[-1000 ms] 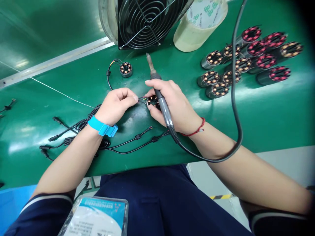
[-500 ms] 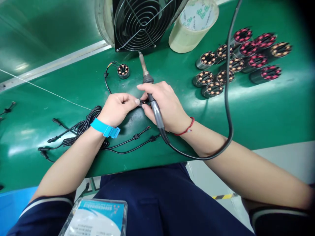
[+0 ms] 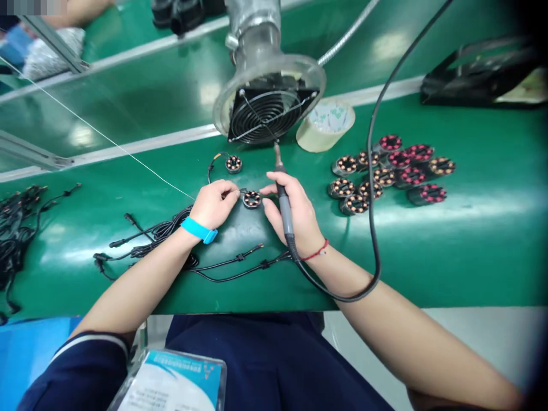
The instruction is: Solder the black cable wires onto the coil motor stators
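A small round coil stator [image 3: 252,198] lies on the green bench [image 3: 449,251] between my hands. My left hand [image 3: 214,204], with a blue wrist strap, pinches the thin wires that lead into the stator's left side. My right hand [image 3: 293,212] is closed around a soldering iron [image 3: 282,197], its tip pointing away toward the fan, and its fingertips touch the stator's right side. The iron's black cord [image 3: 372,217] loops off to the right and upward.
A second wired stator [image 3: 233,164] lies just behind. A fume-extractor fan [image 3: 268,111] and a tape roll [image 3: 325,125] stand at the back. Several stators [image 3: 387,171] cluster to the right. Black cables [image 3: 166,234] lie left, more [image 3: 17,228] at the far left edge.
My view has tilted up and back, showing more of the bench. The hands have drawn slightly apart, so the stator between them shows again. Both grips are unchanged.
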